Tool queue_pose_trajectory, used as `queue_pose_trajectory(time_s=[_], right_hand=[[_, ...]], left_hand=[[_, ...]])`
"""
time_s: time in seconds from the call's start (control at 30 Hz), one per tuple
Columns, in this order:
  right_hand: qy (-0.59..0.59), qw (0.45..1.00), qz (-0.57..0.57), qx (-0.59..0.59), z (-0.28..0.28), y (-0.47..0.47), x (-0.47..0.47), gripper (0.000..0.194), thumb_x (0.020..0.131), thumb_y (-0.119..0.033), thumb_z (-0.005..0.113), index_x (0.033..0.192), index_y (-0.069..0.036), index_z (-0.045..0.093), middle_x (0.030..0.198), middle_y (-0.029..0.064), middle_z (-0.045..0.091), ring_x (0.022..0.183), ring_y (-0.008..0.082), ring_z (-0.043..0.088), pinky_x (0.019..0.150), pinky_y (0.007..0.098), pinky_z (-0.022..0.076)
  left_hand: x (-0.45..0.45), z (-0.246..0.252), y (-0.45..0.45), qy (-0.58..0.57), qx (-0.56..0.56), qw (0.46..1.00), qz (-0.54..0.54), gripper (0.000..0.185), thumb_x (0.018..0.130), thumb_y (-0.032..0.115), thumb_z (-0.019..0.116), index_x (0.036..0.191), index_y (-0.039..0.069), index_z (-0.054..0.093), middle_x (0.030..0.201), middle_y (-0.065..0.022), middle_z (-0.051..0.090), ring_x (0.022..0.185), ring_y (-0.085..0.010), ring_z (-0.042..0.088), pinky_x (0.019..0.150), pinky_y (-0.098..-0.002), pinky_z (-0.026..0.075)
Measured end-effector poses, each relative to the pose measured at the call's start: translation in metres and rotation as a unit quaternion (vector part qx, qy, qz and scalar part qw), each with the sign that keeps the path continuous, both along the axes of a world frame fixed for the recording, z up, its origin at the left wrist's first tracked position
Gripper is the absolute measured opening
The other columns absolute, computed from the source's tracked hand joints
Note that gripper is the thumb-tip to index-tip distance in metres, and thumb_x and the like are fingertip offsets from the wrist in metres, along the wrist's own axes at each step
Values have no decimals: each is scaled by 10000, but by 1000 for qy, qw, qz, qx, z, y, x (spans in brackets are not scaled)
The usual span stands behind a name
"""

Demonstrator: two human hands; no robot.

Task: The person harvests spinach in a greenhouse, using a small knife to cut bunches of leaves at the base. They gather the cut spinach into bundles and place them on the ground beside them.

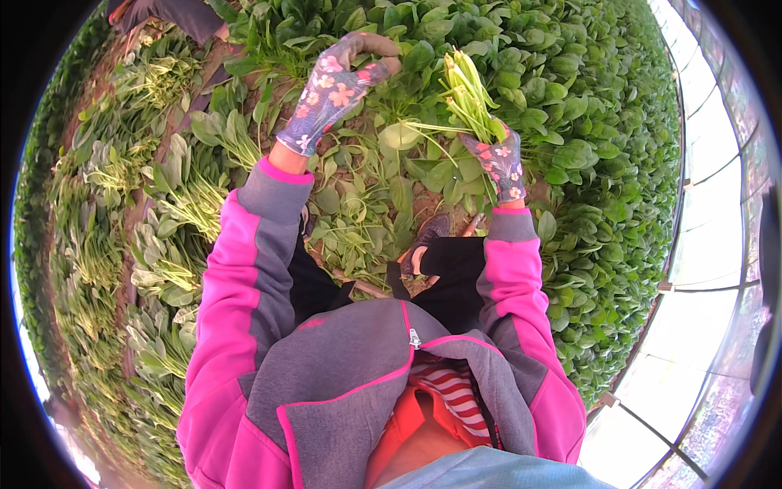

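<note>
My left hand (339, 85), in a floral glove with soiled fingertips, hovers over the far part of the bed. Its fingers and thumb curve towards each other with a gap between and nothing visible in them. In a matching glove, my right hand (498, 160) grips a bunch of spinach (470, 91). The pale cut stem ends point up and away from me, while the leaves hang below the hand. A loose stem with a yellowish leaf (400, 136) sticks out leftward from the bunch. Between my arms, small spinach plants and trimmed leaves (360, 226) cover the soil.
Dense standing spinach (599, 153) fills the right side and the far end. Laid-down spinach bunches (195, 202) line the ground at left. My shoe (427, 238) rests on the soil. Another person's leg (177, 18) shows at top left. A translucent greenhouse wall (708, 214) borders the right.
</note>
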State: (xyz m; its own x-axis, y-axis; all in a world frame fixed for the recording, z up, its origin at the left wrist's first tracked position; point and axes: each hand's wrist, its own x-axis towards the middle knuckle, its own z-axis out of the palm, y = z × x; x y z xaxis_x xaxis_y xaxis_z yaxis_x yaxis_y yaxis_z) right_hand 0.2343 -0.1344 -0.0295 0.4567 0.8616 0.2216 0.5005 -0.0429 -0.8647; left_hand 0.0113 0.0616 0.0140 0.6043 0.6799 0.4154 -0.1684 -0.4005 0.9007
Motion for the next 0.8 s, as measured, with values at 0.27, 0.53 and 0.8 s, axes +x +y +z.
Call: queue_pose_trajectory(time_s=[0.27, 0.53, 0.8], right_hand=[[1, 998, 41, -54, 5, 2, -10, 302, 755, -101, 773, 1029, -12, 680, 919, 54, 714, 792, 104, 652, 724, 254, 521], [500, 853, 134, -58, -20, -6, 11, 433, 1001, -170, 327, 1337, 101, 363, 1342, 306, 446, 1181, 374, 526, 926, 322, 512], [301, 947, 103, -43, -9, -4, -12, 611, 762, -148, 790, 1262, 33, 490, 1061, 81, 676, 911, 148, 646, 841, 305, 509]], left_hand=[[28, -7, -11, -71, 95, 993, -29, 175, 806, 179, 727, 879, 30, 671, 925, -107, 668, 873, -236, 634, 788, -336, 494], [1, -40, 45, -174, -181, 955, -159, 413, 804, 11, 680, 1186, 35, 523, 1193, -126, 557, 936, -166, 628, 772, -254, 525], [35, -39, -11, -114, -5, 991, -76, 801, 747, 275, 817, 1397, 68, 397, 1385, -136, 462, 1264, -247, 462, 1087, -361, 328]])
